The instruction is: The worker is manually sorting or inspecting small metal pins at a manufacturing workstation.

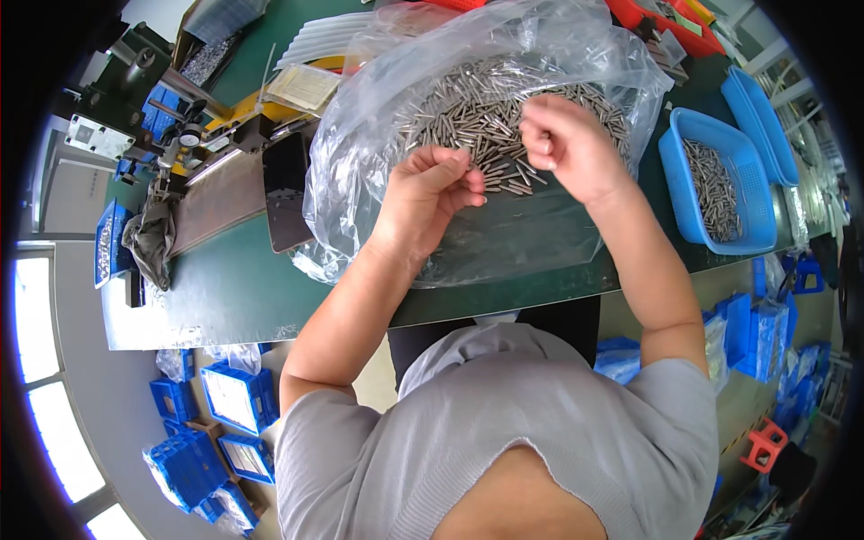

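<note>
My bench is a dark green table (243,279) running across the frame. A clear plastic bag (378,153) of small metal pins (477,117) lies at upper centre, a blue basket (715,175) at right, a grey rag (148,238) at left.

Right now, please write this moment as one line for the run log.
left hand: pinching pins | right hand: fingers closed over pin pile | pile: on clear plastic bag | blue basket: pins inside, to the right
</note>
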